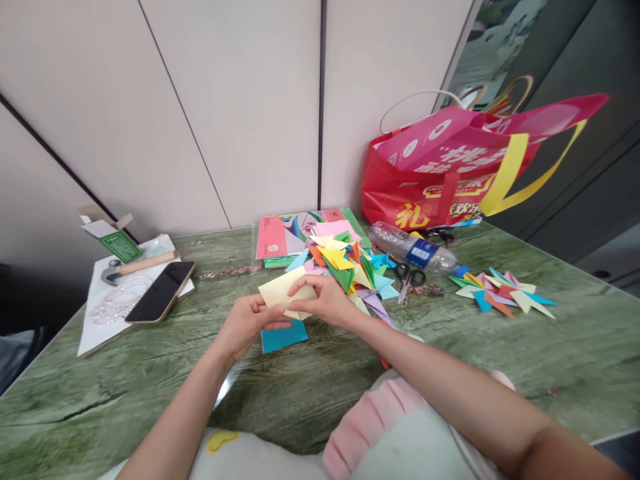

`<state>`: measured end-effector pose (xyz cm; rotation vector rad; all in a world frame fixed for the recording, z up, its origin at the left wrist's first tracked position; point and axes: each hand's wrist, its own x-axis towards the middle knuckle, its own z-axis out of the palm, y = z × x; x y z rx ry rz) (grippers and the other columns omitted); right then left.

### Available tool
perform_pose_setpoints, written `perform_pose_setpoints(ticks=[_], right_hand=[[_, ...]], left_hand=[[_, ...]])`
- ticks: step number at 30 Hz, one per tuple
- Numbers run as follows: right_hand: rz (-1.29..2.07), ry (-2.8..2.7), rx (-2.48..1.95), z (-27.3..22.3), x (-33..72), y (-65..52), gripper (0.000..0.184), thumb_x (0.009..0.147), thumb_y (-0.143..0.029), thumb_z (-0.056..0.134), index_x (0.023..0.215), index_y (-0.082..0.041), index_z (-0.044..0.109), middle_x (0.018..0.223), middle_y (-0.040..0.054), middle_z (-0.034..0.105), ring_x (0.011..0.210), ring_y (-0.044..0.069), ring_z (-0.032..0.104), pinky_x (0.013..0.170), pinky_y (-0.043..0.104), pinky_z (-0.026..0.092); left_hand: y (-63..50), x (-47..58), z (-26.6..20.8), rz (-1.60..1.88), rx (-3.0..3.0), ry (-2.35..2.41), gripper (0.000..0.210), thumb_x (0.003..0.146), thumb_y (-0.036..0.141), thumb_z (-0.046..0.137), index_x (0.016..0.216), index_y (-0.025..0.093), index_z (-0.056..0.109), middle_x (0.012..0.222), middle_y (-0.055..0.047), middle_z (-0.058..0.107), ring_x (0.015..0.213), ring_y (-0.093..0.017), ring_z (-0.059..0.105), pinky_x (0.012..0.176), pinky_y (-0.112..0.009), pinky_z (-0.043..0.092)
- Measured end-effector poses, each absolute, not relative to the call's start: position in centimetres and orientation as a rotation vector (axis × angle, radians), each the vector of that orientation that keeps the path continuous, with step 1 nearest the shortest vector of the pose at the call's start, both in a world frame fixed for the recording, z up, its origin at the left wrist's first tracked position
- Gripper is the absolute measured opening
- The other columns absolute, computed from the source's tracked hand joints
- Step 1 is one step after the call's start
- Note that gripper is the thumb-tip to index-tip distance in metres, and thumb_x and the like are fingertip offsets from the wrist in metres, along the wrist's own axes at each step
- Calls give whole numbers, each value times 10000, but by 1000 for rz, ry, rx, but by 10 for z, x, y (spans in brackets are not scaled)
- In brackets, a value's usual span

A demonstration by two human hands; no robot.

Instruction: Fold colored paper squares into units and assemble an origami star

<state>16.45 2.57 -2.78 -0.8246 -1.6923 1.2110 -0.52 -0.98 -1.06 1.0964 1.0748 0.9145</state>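
Note:
A pale yellow sheet of folding paper (pixel 276 287) is held up above the table between both hands. My left hand (pixel 253 319) pinches its lower left part, with the thumb in front. At its right side, my right hand (pixel 323 300) grips the sheet with thumb and bent fingers. A blue square of paper (pixel 285 337) lies on the table just below the hands. Close behind them is a heap of folded paper pieces (pixel 343 257) in many colours, partly hidden by my right hand.
Packs of coloured paper (pixel 285 237) lie at the back. Right of the heap are black scissors (pixel 410 275), a plastic bottle (pixel 425 252), more folded pieces (pixel 500 291) and a red bag (pixel 430 173). At left are a phone (pixel 161 292), a hammer (pixel 145 265) and a small green box (pixel 117 243).

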Motion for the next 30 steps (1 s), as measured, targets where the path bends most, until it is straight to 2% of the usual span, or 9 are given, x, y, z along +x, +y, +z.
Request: perform_pose_setpoints(ticks=[7,12,16,19,30], right_hand=[[1117,-1723,-852,-27,164,26,108,639,-265,667,639,-161,637,690,13,633,666,139,565,628,248,426],[912,-1801,-899,-27,163,24,73,672,-256,646,701,-189,646,735,18,616,721,153,560,669,273,425],[665,-1811,-921,-24,162,20,182,636,-288,669,780,-192,610,828,28,544,806,169,526,710,284,411],[599,-1760,-944,-23,161,17,310,604,-269,680,869,-183,545,892,35,525,882,184,505,770,300,402],[757,-1681,-1023,-24,158,16,569,565,-251,663,1066,-186,399,1059,67,501,979,201,483,832,332,412]], left_hand=[[-10,1,-10,974,1140,1142,356,552,305,741,850,118,685,746,-76,717,681,-240,666,709,-379,522],[-11,5,-11,1049,1133,1169,346,544,314,744,820,112,692,726,-66,717,643,-226,664,679,-361,537],[-11,7,-13,1120,1095,1187,309,545,303,747,779,108,695,676,-61,715,601,-221,662,671,-368,541],[-10,9,-15,1170,1071,1185,292,548,296,747,756,100,694,658,-65,713,604,-232,664,664,-379,541],[-13,17,-16,1244,1030,1143,293,562,287,740,792,112,696,725,-67,721,685,-231,670,712,-361,534]])
